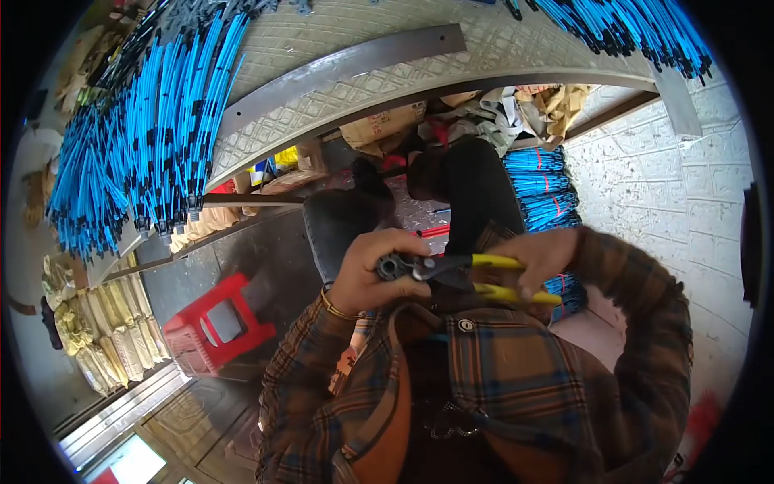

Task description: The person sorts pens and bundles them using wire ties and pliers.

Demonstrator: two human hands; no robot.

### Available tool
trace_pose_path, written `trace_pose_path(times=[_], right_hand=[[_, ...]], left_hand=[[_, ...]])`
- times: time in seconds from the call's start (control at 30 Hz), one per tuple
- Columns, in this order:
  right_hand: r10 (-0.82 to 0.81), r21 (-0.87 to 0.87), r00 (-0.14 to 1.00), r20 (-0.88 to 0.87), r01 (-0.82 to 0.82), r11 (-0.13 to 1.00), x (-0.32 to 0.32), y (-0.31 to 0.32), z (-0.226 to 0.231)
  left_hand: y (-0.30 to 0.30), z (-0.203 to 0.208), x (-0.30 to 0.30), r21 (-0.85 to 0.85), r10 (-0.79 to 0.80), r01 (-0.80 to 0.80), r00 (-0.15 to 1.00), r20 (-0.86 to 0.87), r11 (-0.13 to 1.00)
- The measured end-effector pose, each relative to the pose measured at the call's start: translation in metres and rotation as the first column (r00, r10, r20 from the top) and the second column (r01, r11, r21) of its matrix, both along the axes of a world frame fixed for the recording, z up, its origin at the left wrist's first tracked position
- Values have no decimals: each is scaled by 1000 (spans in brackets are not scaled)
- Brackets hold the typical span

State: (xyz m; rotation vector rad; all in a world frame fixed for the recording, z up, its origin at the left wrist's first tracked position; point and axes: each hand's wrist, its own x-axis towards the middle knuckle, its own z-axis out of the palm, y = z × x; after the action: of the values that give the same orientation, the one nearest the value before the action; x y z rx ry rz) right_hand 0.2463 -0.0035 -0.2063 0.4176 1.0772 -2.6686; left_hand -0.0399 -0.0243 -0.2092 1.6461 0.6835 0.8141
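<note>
In front of my chest, pliers (451,272) with dark jaws and yellow handles lie sideways between my two hands. My right hand (548,256) grips the yellow handles, which stand somewhat apart. Around the jaw end, my left hand (367,274) is closed, with thumb and forefinger on either side of a dark round piece (390,267) with a hole in it. Whether that piece belongs to the pliers or is a separate part, I cannot tell. The left palm hides anything deeper in the grip.
Bundles of blue cables (165,121) with black ends hang over the left of the patterned table (322,89). A curved metal strip (347,60) lies on it. More blue bundles (540,189) are stacked beside the white wall (637,185). A red stool (218,323) stands at left.
</note>
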Motion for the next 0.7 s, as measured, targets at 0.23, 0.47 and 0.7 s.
trace_pose_path(times=[0.23, 0.47, 0.7], right_hand=[[-172, 933, 983, 57, 9, 361, -4, 7, 30], [-8, 375, 980, 199, -68, 925, -4, 24, 41], [-184, 579, 976, 113, 86, 811, 6, 15, 11]], left_hand=[[-3, 16, -2, -213, 112, -118, 993, -40, 970], [7, 12, -2, -111, 39, -41, 999, -23, 993], [15, 10, 11, -337, 87, -91, 996, -28, 937]])
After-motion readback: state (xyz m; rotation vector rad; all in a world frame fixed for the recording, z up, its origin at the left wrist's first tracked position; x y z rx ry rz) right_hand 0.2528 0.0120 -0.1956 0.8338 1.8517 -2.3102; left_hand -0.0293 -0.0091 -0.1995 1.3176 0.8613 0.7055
